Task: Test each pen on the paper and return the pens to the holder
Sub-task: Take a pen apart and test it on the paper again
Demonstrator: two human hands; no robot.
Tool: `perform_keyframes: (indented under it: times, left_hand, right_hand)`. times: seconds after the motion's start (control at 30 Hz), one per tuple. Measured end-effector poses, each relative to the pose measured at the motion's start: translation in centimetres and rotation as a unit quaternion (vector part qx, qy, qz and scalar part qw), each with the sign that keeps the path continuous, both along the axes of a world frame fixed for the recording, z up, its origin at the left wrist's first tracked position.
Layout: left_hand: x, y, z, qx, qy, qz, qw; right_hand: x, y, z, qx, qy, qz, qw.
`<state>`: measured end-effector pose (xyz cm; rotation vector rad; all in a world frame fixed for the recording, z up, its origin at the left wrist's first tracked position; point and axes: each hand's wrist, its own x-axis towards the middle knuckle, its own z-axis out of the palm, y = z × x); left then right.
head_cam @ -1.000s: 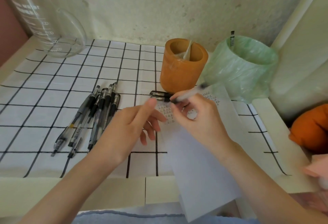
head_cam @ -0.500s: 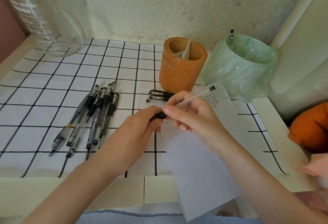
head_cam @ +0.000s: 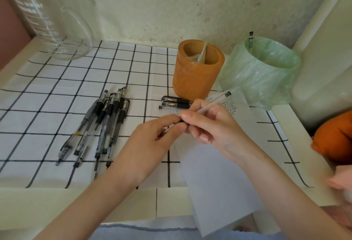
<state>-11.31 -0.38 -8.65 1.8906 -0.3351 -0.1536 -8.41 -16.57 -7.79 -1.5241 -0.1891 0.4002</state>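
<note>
**A:** What's different from a second ago?

**B:** I had the right hand (head_cam: 213,125) writing on the paper (head_cam: 219,173); now it has lifted the clear pen (head_cam: 213,103) off the sheet, and my left hand (head_cam: 150,142) has come in to pinch its dark tip end. I read that as capping it, so this pen's test looks done and it goes to the holder (head_cam: 198,70) next.

**A:** Grips?

**B:** Both closed on that one pen, right on the barrel, left at the tip.

**A:** Room to move?

**B:** The worktop (head_cam: 118,199) is open on the left past the bunch of pens (head_cam: 99,125). The holder stands just behind my hands, close beside the green bin (head_cam: 262,72). Two capped pens (head_cam: 177,102) lie at the holder's foot. The paper overhangs the near edge.
</note>
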Motion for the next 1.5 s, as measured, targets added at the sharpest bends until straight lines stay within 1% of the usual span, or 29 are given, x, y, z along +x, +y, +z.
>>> perform_keyframes:
  times: [0.1,0.23,0.3,0.4,0.47,0.53,0.63,0.7,0.8,0.97,1.1,1.5]
  left_hand:
    - [-0.1,0.0,0.2,-0.037,0.02,0.001,0.999]
    - [0.1,0.3,0.4,-0.041,0.049,-0.015,0.998]
    - [0.2,0.5,-0.1,0.002,0.051,-0.013,0.999]
    - [0.4,0.9,-1.2,0.1,0.039,0.015,0.994]
    - [0.4,1.1,-1.4,0.156,0.025,0.005,0.987]
    - [0.2,0.9,-1.4,0.205,0.009,-0.034,0.978]
    - [-0.1,0.5,-1.4,0.279,-0.017,-0.084,0.957]
    - [-0.1,0.4,-1.5,0.331,-0.042,-0.092,0.938]
    - [-0.1,0.3,-1.7,0.371,-0.057,-0.082,0.923]
    - [-0.1,0.2,-2.0,0.387,-0.064,-0.075,0.917]
    - [-0.1,0.3,-2.3,0.385,-0.073,-0.07,0.917]
    - [0.1,0.3,-2.6,0.382,-0.078,-0.066,0.919]
  right_hand:
    - [0.2,-0.2,0.1,0.009,-0.006,0.01,1.0]
    - [0.3,-0.6,0.5,0.001,-0.031,0.034,0.999]
    - [0.3,-0.5,0.4,0.004,-0.021,0.003,1.0]
    - [1.1,-1.1,0.1,0.062,0.005,-0.115,0.991]
    - [1.8,-2.1,0.3,0.087,-0.001,-0.178,0.98]
    - [2.1,-2.8,0.3,0.062,-0.005,-0.187,0.98]
    - [1.9,-2.3,-0.7,-0.023,-0.017,-0.177,0.984]
    - [1.8,-1.7,-1.7,-0.078,-0.048,-0.197,0.976]
    - [2.0,-1.1,-3.0,-0.121,-0.096,-0.232,0.96]
    - [2.3,-0.6,-4.7,-0.129,-0.146,-0.277,0.941]
    - [2.5,-0.6,-5.6,-0.166,-0.192,-0.296,0.921]
    - [2.5,-0.5,-6.1,-0.167,-0.219,-0.268,0.923]
